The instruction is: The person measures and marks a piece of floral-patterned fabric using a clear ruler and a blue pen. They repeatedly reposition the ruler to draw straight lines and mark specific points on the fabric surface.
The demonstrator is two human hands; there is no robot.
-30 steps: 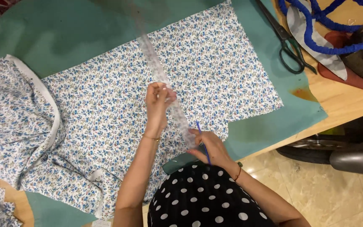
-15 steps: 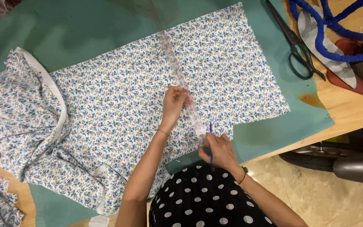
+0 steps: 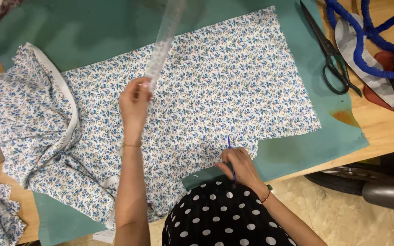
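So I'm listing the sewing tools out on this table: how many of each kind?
Clear ruler, held in the left hand: 1
Blue pen, held in the right hand: 1
Scissors, lying on the green mat: 1
Total: 3

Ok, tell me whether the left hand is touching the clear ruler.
Touching. The head view shows the left hand with its fingers closed on the near end of the clear ruler, which slants away over the flowered cloth.

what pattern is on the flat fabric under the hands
Small blue flowers on white fabric, head view.
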